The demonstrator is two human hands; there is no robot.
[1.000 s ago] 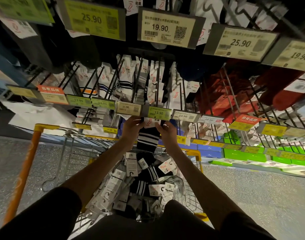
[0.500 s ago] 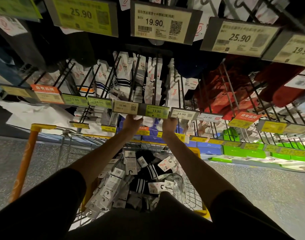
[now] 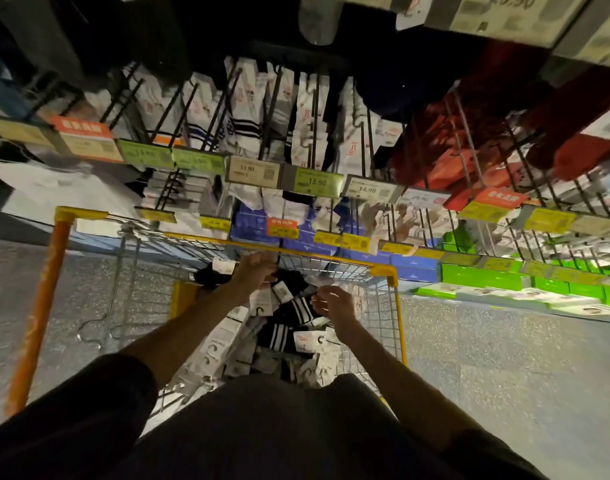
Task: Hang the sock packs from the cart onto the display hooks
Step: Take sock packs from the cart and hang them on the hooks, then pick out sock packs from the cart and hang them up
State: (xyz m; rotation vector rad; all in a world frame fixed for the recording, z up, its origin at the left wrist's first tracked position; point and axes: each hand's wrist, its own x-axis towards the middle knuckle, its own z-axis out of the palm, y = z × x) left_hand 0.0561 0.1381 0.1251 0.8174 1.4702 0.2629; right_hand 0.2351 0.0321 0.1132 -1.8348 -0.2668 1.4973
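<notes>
Both hands are down in the cart (image 3: pixel 388 271), over the pile of sock packs (image 3: pixel 289 327), which fills the basket w/ black striped socks and white card headers lying every which way. Left hand (image 3: pixel 255 273) is curled round one sock pack (image 3: pixel 213 271) at the far edge of the cart, its white card and dark toe sticking out to the left of the fist. Right hand (image 3: pixel 334 303) hovers over the pile w/ fingers bent; too blurred to tell if it pinches a card or holds nothing. Display hooks (image 3: pixel 317 109) sit well above, past the row of price tags (image 3: pixel 253 169), most already loaded w/ white socks (image 3: pixel 307 112). Risks, as I judge them: the plastic hangers in the pile prob. snag on each other, so a quick lift could drag extra packs over the rim onto the floor (image 3: pixel 504 358). The price tags hide the hook tips from this angle, so the hanger may miss and the pack drop. Black packs could also land on a white-sock hook, i.e. under the wrong price.
</notes>
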